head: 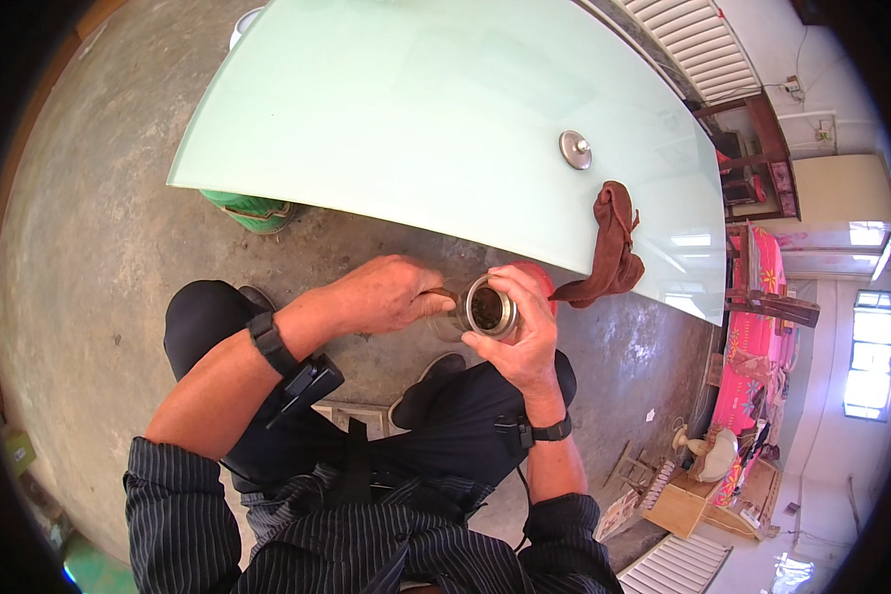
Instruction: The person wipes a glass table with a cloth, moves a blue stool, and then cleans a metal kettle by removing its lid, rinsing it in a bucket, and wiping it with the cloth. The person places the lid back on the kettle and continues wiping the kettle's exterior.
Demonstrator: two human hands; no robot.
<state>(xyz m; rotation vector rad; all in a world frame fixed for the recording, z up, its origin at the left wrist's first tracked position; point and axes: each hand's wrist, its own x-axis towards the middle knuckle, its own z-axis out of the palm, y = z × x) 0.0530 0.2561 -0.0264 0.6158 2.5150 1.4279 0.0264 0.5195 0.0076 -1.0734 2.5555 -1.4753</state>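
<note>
My left hand [375, 295] grips the brown handle [443, 294] of a clear glass vessel [449, 324], its wall only faintly visible against the floor. Thumb and fingers of my right hand [521, 338] clasp the round metal rim [472, 318] at the vessel's mouth. Dark bits, like tea leaves [488, 310], lie inside the rim. Whether that rim belongs to a separate strainer I cannot tell. Both hands are in front of the table's near edge, above my knees. A metal lid with a knob [575, 150] rests on the glass-topped table [386, 111].
A brown cloth [613, 241] drapes over the table's near edge. Behind my right hand shows a red object [532, 275], partly hidden. A green bucket [249, 211] stands under the table's left side. At the right are a pink bedspread [742, 379] and a wooden cabinet [679, 505].
</note>
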